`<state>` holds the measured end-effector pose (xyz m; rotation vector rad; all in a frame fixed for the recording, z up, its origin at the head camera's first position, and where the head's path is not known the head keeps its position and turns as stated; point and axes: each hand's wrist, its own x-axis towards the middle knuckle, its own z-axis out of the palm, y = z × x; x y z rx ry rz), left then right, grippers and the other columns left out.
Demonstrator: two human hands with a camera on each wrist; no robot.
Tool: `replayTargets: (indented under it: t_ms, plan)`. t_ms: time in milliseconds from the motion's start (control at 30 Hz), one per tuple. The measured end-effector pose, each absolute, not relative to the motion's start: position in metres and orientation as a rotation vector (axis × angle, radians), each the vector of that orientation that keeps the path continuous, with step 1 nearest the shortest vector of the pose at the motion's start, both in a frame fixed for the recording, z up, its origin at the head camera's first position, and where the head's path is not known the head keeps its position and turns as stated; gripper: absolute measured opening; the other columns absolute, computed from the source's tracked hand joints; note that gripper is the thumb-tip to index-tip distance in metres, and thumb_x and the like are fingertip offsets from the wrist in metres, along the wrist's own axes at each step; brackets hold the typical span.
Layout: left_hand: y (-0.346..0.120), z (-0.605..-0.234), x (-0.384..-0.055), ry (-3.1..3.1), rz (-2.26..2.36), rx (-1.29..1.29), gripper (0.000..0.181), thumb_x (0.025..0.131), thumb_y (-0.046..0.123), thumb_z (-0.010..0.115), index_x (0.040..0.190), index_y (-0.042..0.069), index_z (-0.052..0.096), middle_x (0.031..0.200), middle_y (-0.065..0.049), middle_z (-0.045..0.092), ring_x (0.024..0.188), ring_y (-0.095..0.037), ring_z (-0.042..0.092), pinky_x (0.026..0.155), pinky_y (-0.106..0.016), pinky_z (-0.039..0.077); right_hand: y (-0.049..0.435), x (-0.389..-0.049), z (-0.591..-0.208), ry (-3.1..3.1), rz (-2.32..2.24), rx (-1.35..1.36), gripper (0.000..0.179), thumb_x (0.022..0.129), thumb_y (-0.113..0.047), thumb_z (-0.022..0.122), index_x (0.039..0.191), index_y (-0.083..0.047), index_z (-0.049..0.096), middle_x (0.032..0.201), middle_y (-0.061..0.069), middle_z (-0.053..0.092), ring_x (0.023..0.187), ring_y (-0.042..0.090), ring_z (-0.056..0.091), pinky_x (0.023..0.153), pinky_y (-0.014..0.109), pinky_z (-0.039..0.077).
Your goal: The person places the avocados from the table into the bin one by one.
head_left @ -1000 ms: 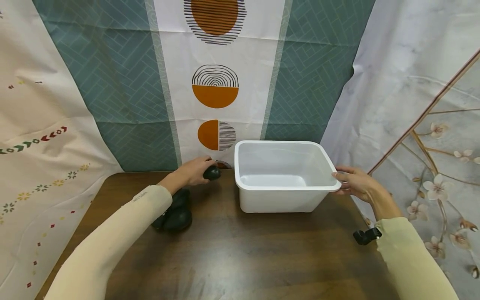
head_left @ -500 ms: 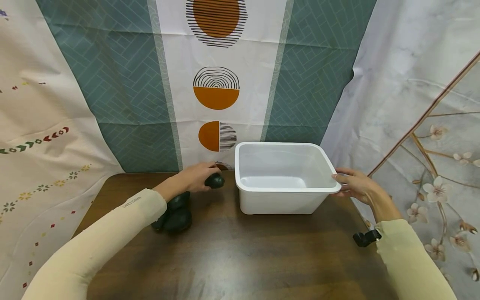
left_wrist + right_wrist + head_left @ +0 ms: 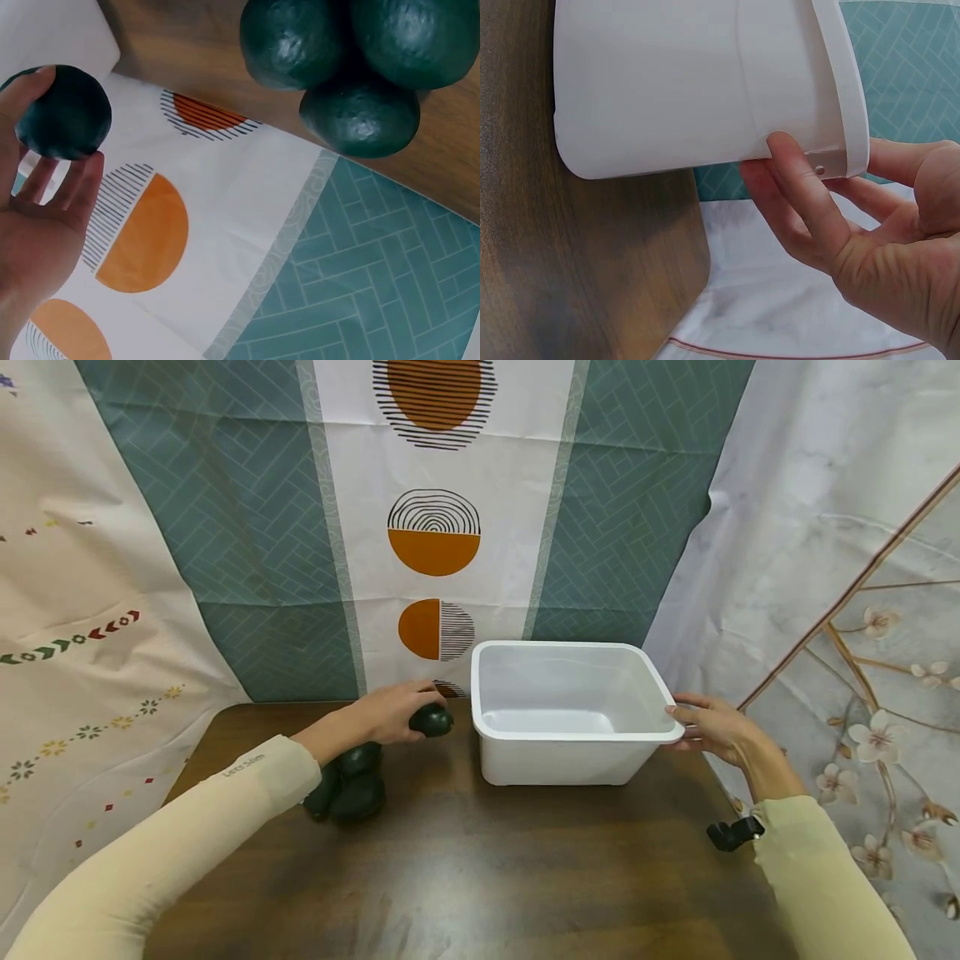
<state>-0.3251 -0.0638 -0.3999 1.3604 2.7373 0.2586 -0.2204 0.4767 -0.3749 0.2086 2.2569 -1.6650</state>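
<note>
My left hand (image 3: 393,712) grips a dark green avocado (image 3: 432,720) just left of a white plastic bin (image 3: 555,765). In the left wrist view, thumb and fingers curve round that avocado (image 3: 71,116), and a corner of the bin shows behind. Several more avocados (image 3: 358,797) lie in a pile on the table, partly hidden by the left forearm. At the bin's right end, my right hand (image 3: 711,729) pinches the rim, thumb over the top. The right wrist view has its fingers (image 3: 806,191) under the lip against the outer wall.
The brown wooden table (image 3: 465,868) ends at a patterned teal and white cloth (image 3: 270,568) behind. A floral white cloth (image 3: 832,610) hangs at the right and an embroidered cream cloth (image 3: 97,710) at the left. A black strap piece (image 3: 733,834) sits on the right wrist.
My left hand has moved slightly right and toward me with the avocado, uncovering more of the pile. The right hand stays on the bin's rim, and the bin has not visibly moved.
</note>
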Motion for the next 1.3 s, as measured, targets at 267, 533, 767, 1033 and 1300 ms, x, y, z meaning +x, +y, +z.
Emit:
replayTargets:
  t_ms: [267, 533, 767, 1033, 1300]
  plan:
    - [-0.064, -0.384, -0.314, 2.706, 0.301, 1.334, 0.063, 0.087, 0.021, 0.091, 0.143, 0.017, 0.062, 0.141, -0.007, 0.057, 0.124, -0.028, 0.061, 0.106, -0.05, 0.052, 0.476, -0.22, -0.374, 2.263, -1.662, 0.203, 0.077, 0.113, -0.024, 0.055, 0.166, 0.008, 0.009, 0.136, 0.021, 0.057, 0.096, 0.017, 0.074, 0.086, 0.039, 0.063]
    - [-0.061, -0.369, -0.308, 2.675, 0.349, 1.347, 0.063, 0.088, 0.021, 0.088, 0.144, 0.017, 0.061, 0.146, -0.007, 0.055, 0.128, -0.029, 0.06, 0.109, -0.05, 0.05, 0.475, -0.218, -0.374, 2.258, -1.668, 0.209, 0.077, 0.113, -0.023, 0.054, 0.165, 0.009, 0.009, 0.125, 0.013, 0.063, 0.094, 0.017, 0.075, 0.084, 0.039, 0.063]
    - [-0.061, -0.359, -0.303, 2.655, 0.397, 1.383, 0.062, 0.088, 0.021, 0.088, 0.144, 0.017, 0.062, 0.143, -0.006, 0.055, 0.128, -0.029, 0.059, 0.108, -0.051, 0.05, 0.476, -0.219, -0.373, 2.264, -1.664, 0.209, 0.078, 0.113, -0.024, 0.055, 0.166, 0.008, 0.008, 0.13, 0.016, 0.061, 0.095, 0.017, 0.075, 0.084, 0.039, 0.063]
    - [-0.066, -0.343, -0.303, 2.615, 0.619, 1.34, 0.062, 0.089, 0.019, 0.087, 0.145, 0.016, 0.061, 0.147, -0.01, 0.054, 0.128, -0.032, 0.056, 0.109, -0.053, 0.049, 0.474, -0.22, -0.373, 2.267, -1.659, 0.207, 0.077, 0.113, -0.024, 0.055, 0.166, 0.008, 0.009, 0.128, 0.015, 0.062, 0.095, 0.018, 0.075, 0.085, 0.04, 0.063]
    - [-0.064, -0.339, -0.307, 2.477, 1.039, 1.273, 0.062, 0.087, 0.019, 0.09, 0.142, 0.014, 0.062, 0.135, -0.005, 0.061, 0.129, -0.029, 0.061, 0.102, -0.046, 0.056, 0.476, -0.22, -0.374, 2.268, -1.655, 0.211, 0.077, 0.113, -0.024, 0.054, 0.166, 0.008, 0.008, 0.126, 0.013, 0.063, 0.094, 0.017, 0.075, 0.086, 0.04, 0.063]
